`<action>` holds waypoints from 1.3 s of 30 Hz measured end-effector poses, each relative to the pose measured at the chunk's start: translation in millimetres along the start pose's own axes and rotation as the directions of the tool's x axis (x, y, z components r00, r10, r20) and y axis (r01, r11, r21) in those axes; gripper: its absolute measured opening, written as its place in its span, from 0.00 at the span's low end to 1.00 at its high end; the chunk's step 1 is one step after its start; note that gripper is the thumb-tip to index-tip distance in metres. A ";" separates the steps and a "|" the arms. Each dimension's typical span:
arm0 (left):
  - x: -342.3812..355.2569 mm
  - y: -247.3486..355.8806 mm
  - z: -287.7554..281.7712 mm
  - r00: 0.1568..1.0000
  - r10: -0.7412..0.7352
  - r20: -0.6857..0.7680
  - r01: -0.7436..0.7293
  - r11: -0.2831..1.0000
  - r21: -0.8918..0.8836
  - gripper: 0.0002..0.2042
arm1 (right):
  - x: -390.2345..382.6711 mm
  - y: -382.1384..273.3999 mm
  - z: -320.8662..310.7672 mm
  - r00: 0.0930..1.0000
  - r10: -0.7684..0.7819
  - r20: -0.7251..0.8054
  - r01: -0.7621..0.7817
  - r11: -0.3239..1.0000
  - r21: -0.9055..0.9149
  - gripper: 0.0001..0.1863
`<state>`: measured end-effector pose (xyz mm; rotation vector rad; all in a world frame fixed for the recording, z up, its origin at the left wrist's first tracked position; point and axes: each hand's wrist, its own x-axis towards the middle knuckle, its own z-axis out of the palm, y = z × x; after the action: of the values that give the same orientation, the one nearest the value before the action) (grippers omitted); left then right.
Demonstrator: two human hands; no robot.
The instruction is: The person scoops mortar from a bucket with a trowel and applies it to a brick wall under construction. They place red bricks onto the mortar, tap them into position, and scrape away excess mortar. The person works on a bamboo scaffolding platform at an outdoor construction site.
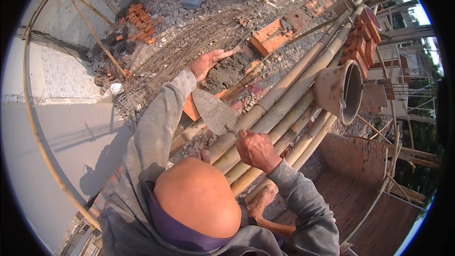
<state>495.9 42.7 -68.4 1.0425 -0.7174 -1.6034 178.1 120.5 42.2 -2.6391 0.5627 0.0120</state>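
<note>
My right hand (258, 151) grips the handle of a trowel, whose broad grey blade (213, 111) lies tilted over an orange brick (189, 106). My left hand (206, 64), fingers stretched out, is at the upper-left edge of a heap of wet grey mortar (222, 73) on the brick course; whether it touches the mortar is unclear. A thin string runs diagonally along the bricks. More bricks (265, 38) continue up to the right, with mortar on them. Beside the course, several bamboo poles (279, 109) pass under my right hand.
A bucket (327, 92) and stacked bricks (360, 52) rest on the poles at right. Rubble, rebar (156, 71) and loose bricks (140, 21) lie upper left. Bamboo scaffolding (33, 128) curves past a grey wall. A brick-walled drop (355, 189) lies lower right; my bare foot (260, 201) is beside the poles.
</note>
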 end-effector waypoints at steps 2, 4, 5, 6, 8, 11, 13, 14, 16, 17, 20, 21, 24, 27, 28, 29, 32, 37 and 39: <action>-5.1 0.1 -3.2 0.999 0.019 0.027 -0.020 0.999 0.031 0.36 | -10.8 -5.0 5.7 0.996 0.086 0.032 -0.086 0.996 -0.008 0.10; -13.2 1.7 -4.4 0.993 0.083 0.087 -0.090 0.993 0.080 0.36 | -25.9 0.2 -0.7 0.986 0.162 0.050 -0.163 0.986 0.028 0.12; -18.1 2.1 -2.6 0.991 0.088 0.102 -0.100 0.988 0.117 0.36 | -37.1 7.5 -10.5 0.986 0.157 0.046 -0.158 0.987 0.015 0.12; -24.3 3.0 -1.1 0.983 0.113 0.145 -0.145 0.960 0.240 0.36 | -50.3 16.5 -24.2 0.983 0.169 0.066 -0.169 0.986 0.000 0.13; -36.4 -2.4 10.9 0.978 0.127 0.167 -0.199 0.810 0.551 0.37 | -80.7 36.1 -59.4 0.974 0.209 0.091 -0.209 0.978 -0.013 0.13; -42.7 -12.8 29.3 0.958 0.166 0.235 -0.282 0.373 0.884 0.39 | -132.0 58.8 -125.7 0.951 0.305 0.061 -0.299 0.950 -0.085 0.11; -41.6 -14.6 33.5 0.963 0.142 0.230 -0.259 0.243 0.935 0.40 | -158.8 70.5 -169.8 0.895 0.440 -0.074 -0.446 0.889 -0.105 0.13; -40.5 -13.2 34.0 0.974 0.106 0.200 -0.223 0.299 0.928 0.42 | -169.5 77.6 -191.0 0.859 0.483 -0.169 -0.506 0.853 -0.130 0.14; -36.6 -1.7 32.8 0.979 0.068 0.191 -0.202 0.399 0.894 0.47 | -191.1 96.7 -235.7 0.747 0.593 -0.301 -0.655 0.735 -0.177 0.12; -34.3 7.0 35.3 0.973 0.107 0.206 -0.230 0.328 0.916 0.49 | -202.2 109.4 -256.6 0.644 0.688 -0.334 -0.762 0.614 -0.205 0.11; -44.4 48.4 55.2 0.956 0.205 0.208 -0.249 0.201 0.947 0.54 | -234.9 161.7 -293.8 0.623 0.660 -0.420 -0.780 0.485 -0.395 0.10; -41.9 67.0 69.7 0.948 0.224 0.227 -0.273 0.202 0.941 0.55 | -243.9 183.0 -297.4 0.645 0.613 -0.455 -0.762 0.477 -0.437 0.10; -33.8 132.0 128.4 0.885 0.196 0.422 -0.464 0.327 0.823 0.54 | -241.4 252.3 -294.1 0.688 0.645 -0.331 -0.663 0.376 -0.647 0.07; -20.7 177.0 201.6 0.907 -0.008 0.422 -0.377 0.432 0.819 0.55 | -196.0 298.8 -254.1 0.675 0.631 -0.383 -0.657 0.276 -0.702 0.05; -18.0 184.4 223.8 0.912 -0.085 0.402 -0.298 0.538 0.789 0.55 | -176.8 309.1 -239.6 0.632 0.711 -0.308 -0.649 0.269 -0.712 0.04; -8.2 183.6 248.4 0.918 -0.147 0.367 -0.236 0.539 0.808 0.55 | -167.8 313.3 -226.9 0.701 0.667 -0.250 -0.623 0.403 -0.671 0.05; 39.4 167.8 300.6 0.917 -0.269 0.295 -0.149 0.456 0.877 0.56 | -173.2 306.7 -204.7 0.792 0.575 -0.205 -0.565 0.564 -0.602 0.04; 183.1 42.7 391.8 0.999 -0.040 0.025 0.011 0.721 0.693 0.57 | -233.9 299.2 -224.6 0.825 0.497 -0.267 -0.541 0.562 -0.625 0.04; 230.9 1.2 413.4 0.999 0.032 -0.037 -0.011 0.877 0.480 0.44 | -249.3 303.5 -225.5 0.805 0.392 -0.446 -0.594 0.552 -0.586 0.05</action>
<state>108.7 -201.4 52.9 1.4142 -1.1304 -1.4064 -187.3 -127.2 143.5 -3.0984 1.7159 0.0592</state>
